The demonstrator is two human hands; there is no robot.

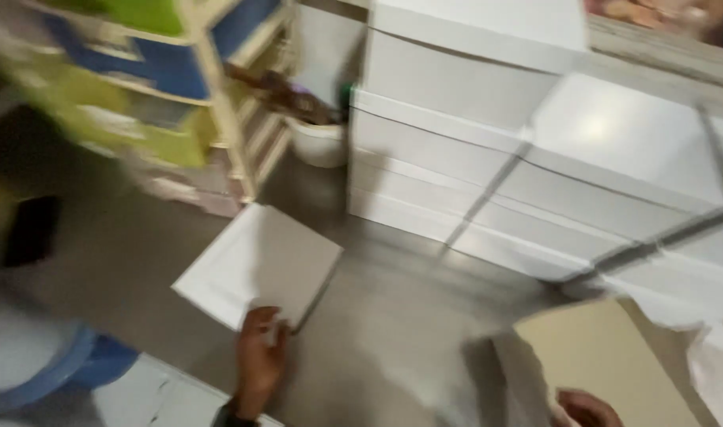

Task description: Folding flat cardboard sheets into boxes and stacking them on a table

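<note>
Left hand (258, 357) pinches near corner of flat white square panel (258, 265), smooth, angled over grey floor (393, 316). Right hand (587, 409) at lower edge of tan cardboard sheet (606, 364); grip unclear. White glossy drawer unit (488, 158) behind.

- Flat box (258, 265): white, grey in shadow.
- Cardboard sheet (606, 360): tan.
- Stacked cartons (488, 111): white with dark straps.
- Shelf bins (168, 67): blue and lime green.
- Floor (393, 316): grey.

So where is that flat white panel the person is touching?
In the head view, the flat white panel lies on the grey floor, left of centre, its near corner under the left hand, with the white drawer unit behind it to the right.
</note>
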